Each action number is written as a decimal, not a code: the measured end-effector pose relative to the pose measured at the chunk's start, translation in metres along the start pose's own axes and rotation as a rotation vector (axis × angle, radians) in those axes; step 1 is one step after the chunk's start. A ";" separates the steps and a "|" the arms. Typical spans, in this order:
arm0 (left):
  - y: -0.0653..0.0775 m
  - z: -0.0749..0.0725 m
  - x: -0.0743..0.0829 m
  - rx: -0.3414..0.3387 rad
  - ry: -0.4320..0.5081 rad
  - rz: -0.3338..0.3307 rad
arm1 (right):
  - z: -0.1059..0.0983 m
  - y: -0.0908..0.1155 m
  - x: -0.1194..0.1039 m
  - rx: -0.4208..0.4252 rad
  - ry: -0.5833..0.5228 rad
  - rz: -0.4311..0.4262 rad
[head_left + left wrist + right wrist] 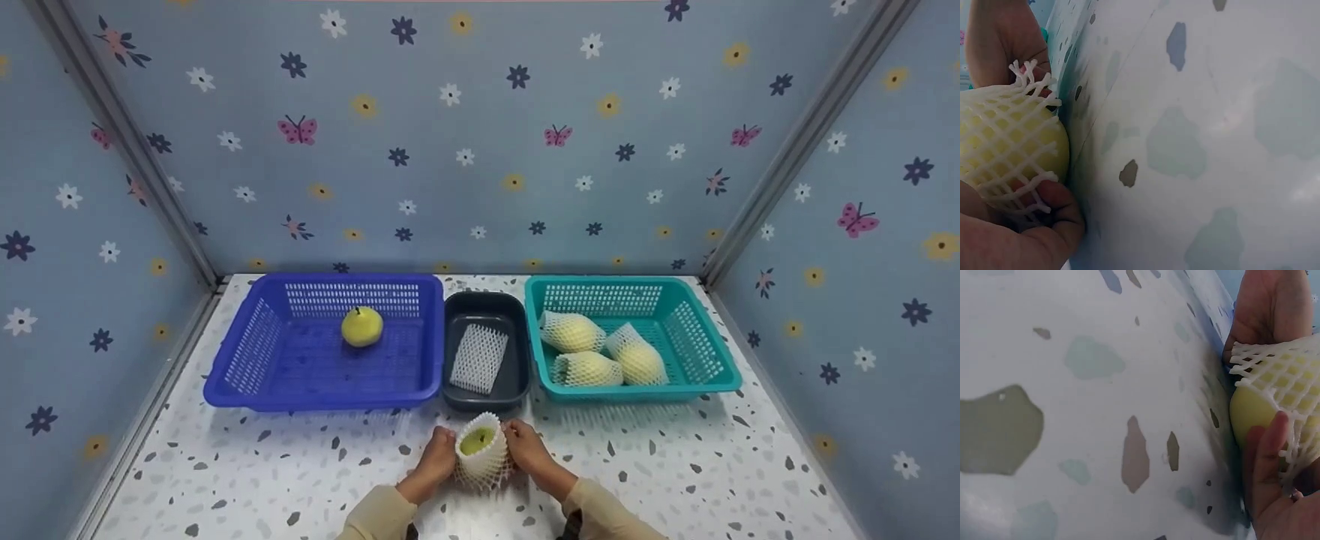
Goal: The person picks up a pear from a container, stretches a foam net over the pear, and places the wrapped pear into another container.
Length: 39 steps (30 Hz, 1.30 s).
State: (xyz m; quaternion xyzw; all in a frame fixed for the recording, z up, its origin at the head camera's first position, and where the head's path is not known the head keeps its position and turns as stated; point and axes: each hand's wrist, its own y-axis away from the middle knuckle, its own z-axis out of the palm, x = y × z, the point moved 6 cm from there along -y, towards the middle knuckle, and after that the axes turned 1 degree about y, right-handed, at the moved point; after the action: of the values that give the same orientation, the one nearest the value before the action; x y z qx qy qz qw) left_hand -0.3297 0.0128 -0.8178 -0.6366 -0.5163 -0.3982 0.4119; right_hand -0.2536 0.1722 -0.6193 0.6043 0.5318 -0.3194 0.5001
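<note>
Two bare hands work a white foam net over a yellow-green pear at the near side of a speckled white tabletop, the stem end showing inside the net's open mouth. The left hand has its fingers curled in close, pinching the mesh along its edge, as the left wrist view shows; the right hand grips the opposite side, one finger lying along the bare skin of the fruit at the net's rim in the right wrist view. In both wrist views a rounded end of the pear pokes out past the mesh, close to the tabletop. Beyond the hands, a dark rectangular tray holds a flattened foam net. On the tray's left, a blue plastic basket contains a single unwrapped yellow pear, stem upward; on its right, a teal plastic basket holds three netted pears, grouped toward its left side. Beige sleeves cover the person's forearms, and blue panels printed with flowers and butterflies enclose the workspace.
</note>
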 end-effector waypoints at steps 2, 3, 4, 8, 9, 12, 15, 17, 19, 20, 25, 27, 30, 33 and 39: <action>-0.002 0.001 -0.006 0.023 -0.015 0.020 | 0.001 0.003 -0.002 -0.025 -0.045 0.011; -0.002 -0.001 -0.004 0.039 -0.019 0.044 | 0.001 0.004 -0.002 -0.037 -0.070 0.019; -0.002 -0.003 0.001 0.022 -0.001 0.031 | 0.001 0.005 -0.003 -0.047 -0.095 0.032; 0.007 -0.018 0.049 -0.032 0.025 0.011 | 0.000 0.008 -0.004 -0.062 -0.158 0.065; 0.010 -0.023 0.065 -0.047 0.037 -0.019 | 0.000 0.008 -0.004 -0.056 -0.158 0.068; 0.021 -0.037 0.107 -0.075 0.051 -0.137 | -0.002 0.007 -0.006 -0.036 -0.155 0.068; 0.024 -0.042 0.121 -0.069 0.062 -0.150 | -0.002 0.007 -0.008 -0.031 -0.163 0.061; 0.022 -0.040 0.112 -0.044 0.034 -0.106 | -0.002 0.006 -0.009 -0.043 -0.181 0.058; 0.016 -0.035 0.092 -0.028 0.028 -0.098 | -0.001 0.007 -0.010 -0.057 -0.199 0.051; 0.013 -0.031 0.082 -0.023 0.027 -0.086 | -0.001 0.007 -0.012 -0.061 -0.206 0.045; 0.004 -0.023 0.064 -0.034 0.096 -0.052 | -0.004 0.010 -0.022 -0.063 -0.231 0.029; 0.006 -0.025 0.073 -0.012 0.131 -0.010 | -0.005 0.011 -0.026 -0.060 -0.241 0.021; 0.016 -0.033 0.108 0.016 0.191 -0.039 | -0.006 0.010 -0.028 -0.057 -0.257 0.008; 0.028 -0.043 0.143 0.008 0.241 -0.147 | -0.005 0.006 -0.023 -0.050 -0.263 0.004; 0.049 -0.060 0.206 -0.014 0.299 -0.264 | -0.005 0.010 -0.028 -0.061 -0.307 -0.027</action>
State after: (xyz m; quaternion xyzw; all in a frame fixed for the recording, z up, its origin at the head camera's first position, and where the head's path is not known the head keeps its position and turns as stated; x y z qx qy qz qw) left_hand -0.2554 0.0185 -0.6110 -0.4999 -0.5256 -0.5425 0.4237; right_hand -0.2512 0.1682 -0.5894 0.5256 0.4665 -0.3983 0.5895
